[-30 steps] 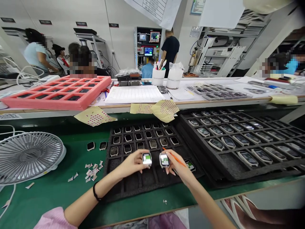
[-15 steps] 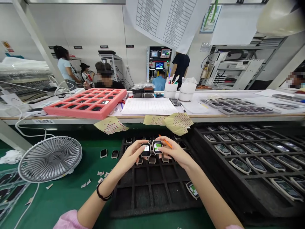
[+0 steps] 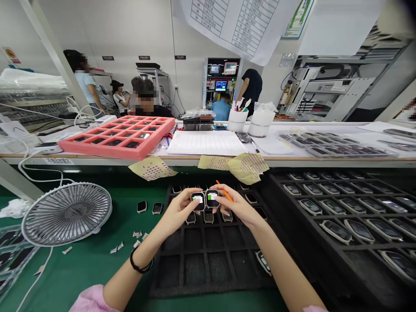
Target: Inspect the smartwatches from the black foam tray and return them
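Note:
My left hand (image 3: 178, 212) pinches a square smartwatch body (image 3: 198, 201) with a lit screen showing a green patch. My right hand (image 3: 237, 206) grips a matching smartwatch body (image 3: 212, 198), and a thin orange stick (image 3: 225, 193) lies between its fingers. The two watches sit side by side, almost touching, above a black foam tray (image 3: 208, 277). Several dark watch bodies rest in the tray's compartments, some hidden beneath my hands. Two loose watch bodies (image 3: 149, 207) lie on the green mat (image 3: 97, 277) left of the tray.
A larger black tray (image 3: 338, 225) of watches lies to the right. Paper scraps and a white desk fan (image 3: 66, 214) are on the left. Beyond stand a shelf with a pink foam tray (image 3: 117, 137), yellow sheets, papers and cups. Co-workers are in the background.
The two watches have come closer together, from a small gap to nearly touching. My hands have drawn inward with them, and the view has tilted upward and shifted since the oldest frame.

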Action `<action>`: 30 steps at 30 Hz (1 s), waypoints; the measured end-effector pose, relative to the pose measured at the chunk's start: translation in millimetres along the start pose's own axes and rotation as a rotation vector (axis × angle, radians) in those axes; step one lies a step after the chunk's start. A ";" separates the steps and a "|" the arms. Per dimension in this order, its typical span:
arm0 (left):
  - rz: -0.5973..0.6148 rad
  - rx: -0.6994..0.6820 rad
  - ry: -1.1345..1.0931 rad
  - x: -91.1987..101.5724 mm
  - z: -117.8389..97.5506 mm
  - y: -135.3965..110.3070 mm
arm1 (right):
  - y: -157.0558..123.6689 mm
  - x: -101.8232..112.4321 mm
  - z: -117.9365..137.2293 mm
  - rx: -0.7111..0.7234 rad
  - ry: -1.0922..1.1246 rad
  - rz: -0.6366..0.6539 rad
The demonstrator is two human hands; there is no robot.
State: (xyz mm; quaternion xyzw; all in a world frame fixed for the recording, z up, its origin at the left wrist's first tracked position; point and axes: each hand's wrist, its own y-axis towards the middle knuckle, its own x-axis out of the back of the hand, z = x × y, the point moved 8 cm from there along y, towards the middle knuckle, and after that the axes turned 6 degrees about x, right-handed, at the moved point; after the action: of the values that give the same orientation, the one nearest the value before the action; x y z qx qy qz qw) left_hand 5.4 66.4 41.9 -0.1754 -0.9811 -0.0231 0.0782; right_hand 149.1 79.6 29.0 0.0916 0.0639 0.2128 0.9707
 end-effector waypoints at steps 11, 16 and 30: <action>-0.046 -0.024 -0.006 3.1 10.5 4.5 | -1.2 -4.8 0.6 0.019 -0.020 0.005; -0.056 -0.018 -0.029 4.4 10.1 4.7 | -0.5 -2.7 -1.1 0.024 -0.032 -0.038; -0.048 -0.046 -0.025 3.1 11.2 4.9 | -4.2 -1.8 5.7 0.031 -0.027 -0.048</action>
State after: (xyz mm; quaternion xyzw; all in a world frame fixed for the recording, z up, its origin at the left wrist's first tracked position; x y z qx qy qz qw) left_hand 2.6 72.9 31.5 -0.1536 -0.9852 -0.0455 0.0612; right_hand 150.0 74.2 33.9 0.1082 0.0561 0.1870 0.9748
